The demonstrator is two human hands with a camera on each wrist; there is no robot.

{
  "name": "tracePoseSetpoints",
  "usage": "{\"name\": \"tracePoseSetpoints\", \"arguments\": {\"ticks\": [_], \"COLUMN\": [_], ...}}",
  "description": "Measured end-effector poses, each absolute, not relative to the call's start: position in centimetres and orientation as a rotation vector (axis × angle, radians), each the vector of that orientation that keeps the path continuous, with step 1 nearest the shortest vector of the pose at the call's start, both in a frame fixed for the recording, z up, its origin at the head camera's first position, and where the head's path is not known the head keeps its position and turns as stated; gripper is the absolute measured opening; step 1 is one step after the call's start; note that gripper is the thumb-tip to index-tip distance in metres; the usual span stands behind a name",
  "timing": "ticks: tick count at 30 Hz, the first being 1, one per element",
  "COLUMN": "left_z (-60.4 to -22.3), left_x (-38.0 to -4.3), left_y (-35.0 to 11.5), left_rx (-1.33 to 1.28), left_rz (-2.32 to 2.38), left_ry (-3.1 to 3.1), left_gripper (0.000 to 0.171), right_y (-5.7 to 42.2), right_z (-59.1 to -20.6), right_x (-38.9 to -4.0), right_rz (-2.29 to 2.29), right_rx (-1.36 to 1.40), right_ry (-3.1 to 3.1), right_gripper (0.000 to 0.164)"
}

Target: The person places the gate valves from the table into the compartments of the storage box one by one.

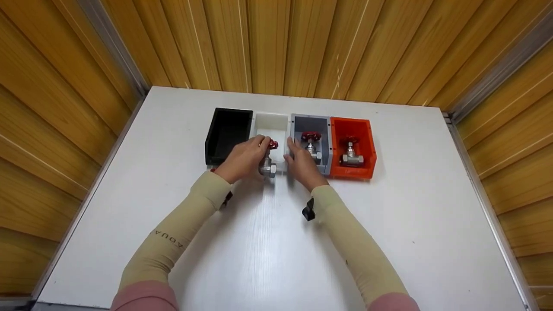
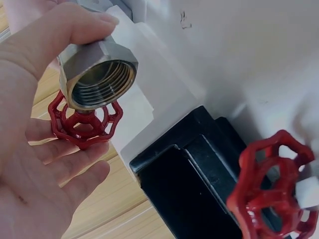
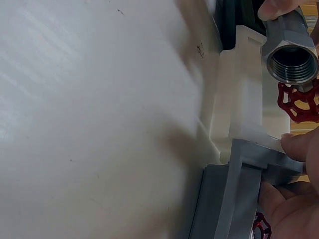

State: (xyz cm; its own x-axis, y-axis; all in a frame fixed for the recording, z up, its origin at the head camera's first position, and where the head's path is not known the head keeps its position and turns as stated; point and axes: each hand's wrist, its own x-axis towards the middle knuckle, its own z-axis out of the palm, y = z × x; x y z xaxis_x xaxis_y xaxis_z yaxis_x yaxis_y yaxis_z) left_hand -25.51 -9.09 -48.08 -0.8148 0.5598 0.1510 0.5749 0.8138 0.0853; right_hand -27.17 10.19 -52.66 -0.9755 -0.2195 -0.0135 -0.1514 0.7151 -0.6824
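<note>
My left hand (image 1: pixel 245 159) holds a metal gate valve (image 1: pixel 268 167) over the front of the white bin (image 1: pixel 271 123). In the left wrist view, the thumb lies on the valve's steel body (image 2: pixel 97 64), and its red handwheel (image 2: pixel 84 122) hangs near the fingers. The threaded opening faces that camera. My right hand (image 1: pixel 303 166) straddles the adjoining walls of the white bin and the grey bin (image 1: pixel 311 122). Its thumb (image 3: pixel 296 145) is on the white bin's side, and its fingers reach into the grey bin, pinching the walls between them.
At the left of the row is a black bin (image 1: pixel 229 125); another red handwheel (image 2: pixel 271 191) sits before it, mostly hidden by my left arm in the head view. The grey bin holds a valve (image 1: pixel 312 147), as does the orange bin (image 1: pixel 372 149). Wood-patterned walls (image 1: pixel 268 47) surround the white table (image 1: pixel 414 216).
</note>
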Motion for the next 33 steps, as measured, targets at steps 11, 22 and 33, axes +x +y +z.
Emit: {"name": "tracePoseSetpoints", "arguments": {"ticks": [11,22,33], "left_z": [-47.6,-47.6,-47.8], "left_x": [-26.7,-28.0,-29.2], "left_y": [-8.6,-8.0,-7.7], "left_rx": [-0.869,-0.825,-0.800], "left_rz": [-0.213,-0.220,-0.190], "left_ry": [-2.922,-2.958,-2.955], "left_gripper": [0.111,0.111,0.102], "right_y": [10.2,10.1,10.0], "right_z": [-52.5,-52.7,-52.6], "right_x": [-27.0,-27.1,-27.0], "right_rz": [-1.106,-1.118,-1.108], "right_rx": [-0.316,-0.332,-0.316], "right_ry": [2.828,2.846,2.848], "right_gripper": [0.059,0.059,0.060]}}
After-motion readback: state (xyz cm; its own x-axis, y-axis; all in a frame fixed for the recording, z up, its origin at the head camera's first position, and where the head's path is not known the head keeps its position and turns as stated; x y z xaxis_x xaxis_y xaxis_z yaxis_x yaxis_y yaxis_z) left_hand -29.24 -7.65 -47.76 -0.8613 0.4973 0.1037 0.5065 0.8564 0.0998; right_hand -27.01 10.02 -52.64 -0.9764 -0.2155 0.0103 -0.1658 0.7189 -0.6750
